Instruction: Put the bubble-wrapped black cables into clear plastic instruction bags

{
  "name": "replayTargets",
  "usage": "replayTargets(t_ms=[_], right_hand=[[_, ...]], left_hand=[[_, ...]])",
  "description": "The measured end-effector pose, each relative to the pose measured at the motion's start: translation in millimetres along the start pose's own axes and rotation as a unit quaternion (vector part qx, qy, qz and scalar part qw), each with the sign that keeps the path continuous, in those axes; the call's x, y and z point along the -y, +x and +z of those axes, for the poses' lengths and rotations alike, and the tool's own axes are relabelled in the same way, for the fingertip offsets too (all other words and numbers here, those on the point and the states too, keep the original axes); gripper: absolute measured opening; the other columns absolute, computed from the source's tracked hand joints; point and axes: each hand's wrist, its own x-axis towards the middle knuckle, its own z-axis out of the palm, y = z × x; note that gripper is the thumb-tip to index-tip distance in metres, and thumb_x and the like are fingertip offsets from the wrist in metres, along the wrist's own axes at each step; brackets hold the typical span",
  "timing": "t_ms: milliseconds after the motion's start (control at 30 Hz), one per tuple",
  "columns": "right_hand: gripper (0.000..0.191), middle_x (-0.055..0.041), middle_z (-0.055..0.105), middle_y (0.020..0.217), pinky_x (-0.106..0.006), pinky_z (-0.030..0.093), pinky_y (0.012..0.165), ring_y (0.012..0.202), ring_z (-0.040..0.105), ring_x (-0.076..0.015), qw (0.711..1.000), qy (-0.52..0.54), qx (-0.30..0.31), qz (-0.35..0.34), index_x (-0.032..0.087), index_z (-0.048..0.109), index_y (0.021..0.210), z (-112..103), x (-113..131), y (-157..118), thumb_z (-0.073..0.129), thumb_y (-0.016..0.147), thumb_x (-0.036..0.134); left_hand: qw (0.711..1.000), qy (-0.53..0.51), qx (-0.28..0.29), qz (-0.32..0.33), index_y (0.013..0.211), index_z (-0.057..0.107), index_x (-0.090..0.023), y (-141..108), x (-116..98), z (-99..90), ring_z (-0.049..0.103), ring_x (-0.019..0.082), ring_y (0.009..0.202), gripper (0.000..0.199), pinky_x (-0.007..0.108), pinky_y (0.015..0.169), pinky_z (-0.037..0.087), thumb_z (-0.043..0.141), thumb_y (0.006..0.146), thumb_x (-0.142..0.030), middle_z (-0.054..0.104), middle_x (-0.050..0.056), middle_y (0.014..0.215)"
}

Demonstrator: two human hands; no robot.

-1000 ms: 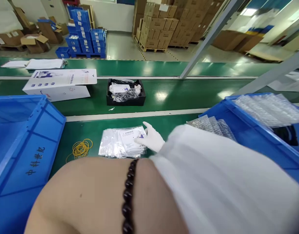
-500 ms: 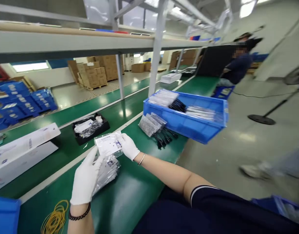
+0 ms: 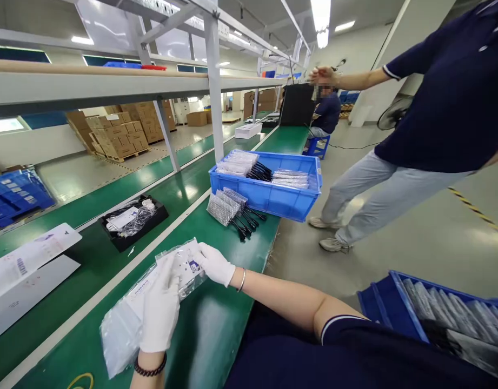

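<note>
My right hand (image 3: 216, 264), in a white glove, pinches the right edge of a clear plastic packet (image 3: 189, 266) with a printed white card inside. My left hand (image 3: 161, 308), also gloved, is closed on the packet's left side, its fingers lying over the plastic. A spread of similar clear packets (image 3: 121, 330) lies left of and under my left hand on the green work surface (image 3: 204, 329); the hand hides part of them. Several bubble-wrapped pieces with black cables (image 3: 228, 208) lie beyond my right hand, by a blue bin (image 3: 273, 200).
A black tray of cables (image 3: 133, 219) and a white carton (image 3: 30, 270) stand at left. Yellow rubber bands (image 3: 81, 380) lie at the near edge. A person (image 3: 443, 108) stands at right, behind a floor bin (image 3: 403, 308) of wrapped pieces. A metal post (image 3: 214, 86) rises behind the blue bin.
The view has swung right. The packets beneath my left hand are now spread out leftward, and the held packet is lower over the surface. A standing person has come into view at right.
</note>
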Motion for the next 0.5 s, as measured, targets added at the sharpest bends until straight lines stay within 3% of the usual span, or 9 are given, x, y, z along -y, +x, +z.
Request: replayTargets(t_ms=[67,133,200,300,367,400,500], right_hand=[[0.044,-0.0026,0.053,0.083,-0.027,0.043,0.054,0.060,0.052,-0.0116,1.000,-0.020,0.010,0.012,0.014,0.042,0.086,-5.7,-11.0,-2.7,0.042,0.091,0.058],[0.045,-0.0040,0.055,0.083,-0.028,0.042,0.063,0.071,0.052,-0.0142,0.997,-0.080,0.002,0.016,0.014,0.044,0.084,-13.7,-22.0,-4.5,0.043,0.090,0.058],[0.045,-0.0047,0.058,0.091,-0.030,0.041,0.072,0.082,0.052,-0.0160,0.992,-0.129,0.011,-0.003,0.014,0.050,0.088,-25.5,-29.0,-2.5,0.039,0.092,0.058],[0.047,-0.0018,0.060,0.098,-0.029,0.042,0.080,0.090,0.054,-0.0142,0.979,-0.197,0.007,-0.056,0.018,0.056,0.100,-52.6,-27.8,14.5,0.031,0.096,0.057],[0.043,0.0007,0.060,0.103,-0.028,0.043,0.082,0.093,0.055,-0.0135,0.953,-0.294,-0.058,-0.051,0.023,0.059,0.109,-75.2,-23.7,36.0,0.039,0.093,0.058],[0.044,0.0001,0.059,0.108,-0.030,0.043,0.085,0.097,0.054,-0.0151,0.924,-0.367,-0.098,-0.044,0.025,0.060,0.114,-86.8,-23.1,48.7,0.043,0.090,0.058],[0.055,-0.0152,0.047,0.128,-0.047,0.035,0.095,0.116,0.042,-0.0316,0.844,-0.497,-0.200,-0.031,0.012,0.058,0.121,-117.7,-33.3,84.3,0.061,0.080,0.049]], left_hand=[[1.000,0.006,0.028,0.006,0.140,0.046,-0.018,2.9,4.1,6.8,0.040,0.010,0.132,0.052,0.016,0.113,0.028,0.041,0.091,-0.032,0.043,-0.003,0.141],[0.999,-0.003,0.022,0.046,0.133,0.052,-0.009,6.9,13.5,12.7,0.045,0.012,0.128,0.056,0.013,0.108,0.035,0.044,0.081,-0.027,0.047,0.002,0.137],[0.992,-0.001,0.016,0.129,0.130,0.058,-0.015,13.1,29.8,16.6,0.049,0.015,0.124,0.055,0.019,0.110,0.035,0.044,0.081,-0.035,0.049,0.004,0.135],[0.972,-0.024,0.061,0.227,0.100,0.075,-0.027,26.8,58.2,18.0,0.047,0.024,0.125,0.053,0.032,0.117,0.025,0.038,0.080,-0.059,0.059,0.006,0.120],[0.957,-0.031,0.109,0.267,0.087,0.076,-0.032,36.3,71.2,17.7,0.048,0.026,0.123,0.056,0.033,0.118,0.023,0.033,0.078,-0.066,0.063,0.006,0.109],[0.950,-0.031,0.136,0.278,0.084,0.076,-0.035,40.0,74.6,18.0,0.050,0.026,0.121,0.055,0.032,0.117,0.025,0.032,0.077,-0.067,0.064,0.006,0.103],[0.956,-0.009,0.140,0.258,0.075,0.072,-0.046,42.0,73.3,22.4,0.060,0.025,0.104,0.038,0.029,0.110,0.035,0.040,0.072,-0.065,0.067,0.002,0.087]])
